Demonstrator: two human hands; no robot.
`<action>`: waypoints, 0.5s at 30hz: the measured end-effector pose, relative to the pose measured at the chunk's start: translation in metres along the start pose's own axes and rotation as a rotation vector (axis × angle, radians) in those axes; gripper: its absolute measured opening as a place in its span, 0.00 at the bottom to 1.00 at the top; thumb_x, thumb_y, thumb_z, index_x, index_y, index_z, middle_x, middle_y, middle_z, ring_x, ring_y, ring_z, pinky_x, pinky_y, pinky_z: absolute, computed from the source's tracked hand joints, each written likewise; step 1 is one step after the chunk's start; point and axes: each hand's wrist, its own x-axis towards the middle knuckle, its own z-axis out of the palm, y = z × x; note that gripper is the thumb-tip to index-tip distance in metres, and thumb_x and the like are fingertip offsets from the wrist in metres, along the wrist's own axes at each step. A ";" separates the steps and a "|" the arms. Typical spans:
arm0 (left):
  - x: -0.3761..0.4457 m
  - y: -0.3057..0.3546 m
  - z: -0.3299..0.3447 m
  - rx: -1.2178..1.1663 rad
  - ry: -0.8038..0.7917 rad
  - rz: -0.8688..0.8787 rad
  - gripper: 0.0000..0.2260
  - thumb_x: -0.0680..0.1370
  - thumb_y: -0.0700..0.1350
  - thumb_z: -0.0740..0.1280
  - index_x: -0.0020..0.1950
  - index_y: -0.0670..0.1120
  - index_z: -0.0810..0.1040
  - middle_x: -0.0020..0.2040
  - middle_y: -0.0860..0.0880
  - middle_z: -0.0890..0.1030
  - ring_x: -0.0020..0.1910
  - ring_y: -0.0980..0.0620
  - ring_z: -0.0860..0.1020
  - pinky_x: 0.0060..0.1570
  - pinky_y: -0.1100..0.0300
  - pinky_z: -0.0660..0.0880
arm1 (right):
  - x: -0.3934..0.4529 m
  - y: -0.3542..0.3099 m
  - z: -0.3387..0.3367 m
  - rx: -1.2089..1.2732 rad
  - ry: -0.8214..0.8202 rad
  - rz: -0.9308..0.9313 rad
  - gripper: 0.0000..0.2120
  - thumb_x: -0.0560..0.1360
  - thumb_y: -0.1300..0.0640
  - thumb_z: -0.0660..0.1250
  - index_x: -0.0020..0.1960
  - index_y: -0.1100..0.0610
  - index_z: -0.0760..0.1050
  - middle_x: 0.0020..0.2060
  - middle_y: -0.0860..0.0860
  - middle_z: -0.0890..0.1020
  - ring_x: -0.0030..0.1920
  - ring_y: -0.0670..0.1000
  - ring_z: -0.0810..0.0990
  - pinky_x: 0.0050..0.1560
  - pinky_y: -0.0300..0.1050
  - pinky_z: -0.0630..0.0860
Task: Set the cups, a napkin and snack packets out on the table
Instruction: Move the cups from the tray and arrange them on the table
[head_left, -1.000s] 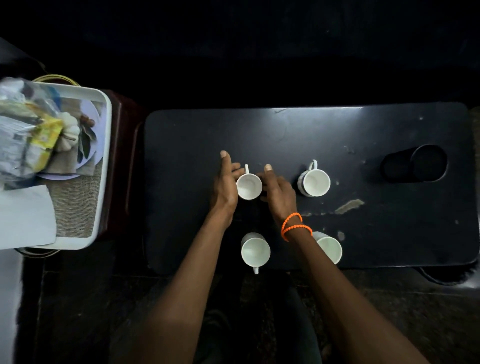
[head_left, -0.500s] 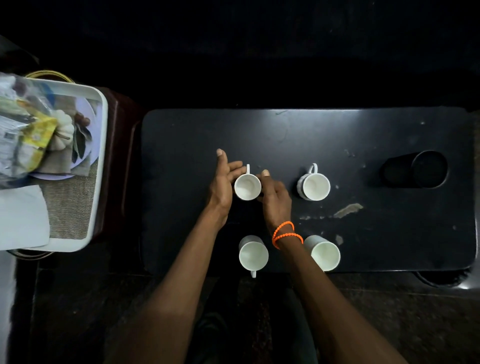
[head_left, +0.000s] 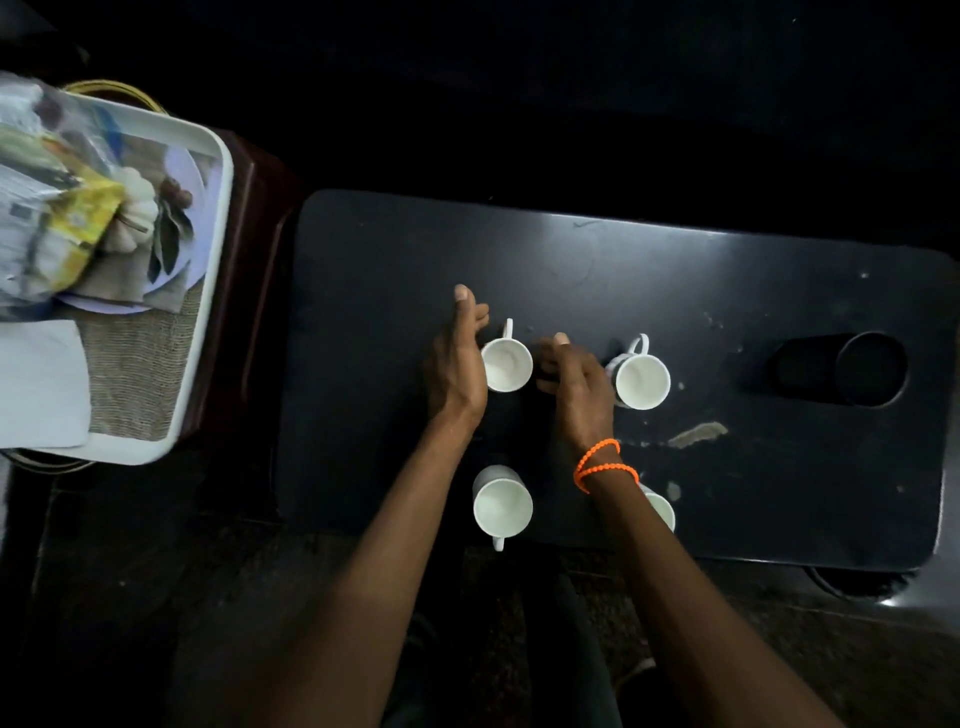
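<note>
Two bare hands frame a white cup on a dark table as a tea setting takes shape.

The left hand (head_left: 457, 364), fingers straight and spread, lies against the near side of the far-left cup (head_left: 506, 364), its handle pointing away; the right hand (head_left: 576, 387), loosely curled and gripping nothing, sits just clear of that cup's other side. Just past the right hand's knuckles stands a second cup (head_left: 641, 382). Below the left wrist a third cup (head_left: 503, 506) stands near the table (head_left: 727, 291) edge, and a fourth cup (head_left: 661, 509) is half hidden under the right wrist, which wears an orange bracelet (head_left: 602, 462). Well out from the left hand, a white tray (head_left: 208, 291) holds snack packets (head_left: 62, 228) and a napkin (head_left: 41, 384).
</note>
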 end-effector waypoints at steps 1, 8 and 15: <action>-0.005 0.001 0.003 0.026 0.069 0.071 0.33 0.81 0.69 0.51 0.63 0.48 0.84 0.63 0.50 0.86 0.63 0.54 0.81 0.62 0.57 0.72 | 0.000 -0.002 -0.003 0.015 0.016 -0.007 0.17 0.82 0.49 0.64 0.52 0.62 0.83 0.54 0.64 0.83 0.54 0.59 0.83 0.58 0.59 0.81; -0.050 -0.007 0.066 0.027 -0.066 0.333 0.26 0.81 0.67 0.55 0.59 0.51 0.83 0.48 0.67 0.83 0.51 0.71 0.78 0.55 0.71 0.71 | 0.009 -0.010 -0.051 -0.096 0.395 -0.328 0.16 0.80 0.49 0.63 0.43 0.57 0.85 0.36 0.53 0.82 0.41 0.53 0.82 0.44 0.46 0.78; -0.060 -0.030 0.124 0.316 -0.290 0.097 0.32 0.83 0.68 0.46 0.68 0.52 0.81 0.68 0.45 0.82 0.69 0.43 0.78 0.67 0.49 0.71 | 0.040 0.016 -0.099 -0.559 0.381 -0.257 0.19 0.83 0.54 0.60 0.42 0.65 0.80 0.42 0.63 0.81 0.50 0.60 0.77 0.47 0.46 0.68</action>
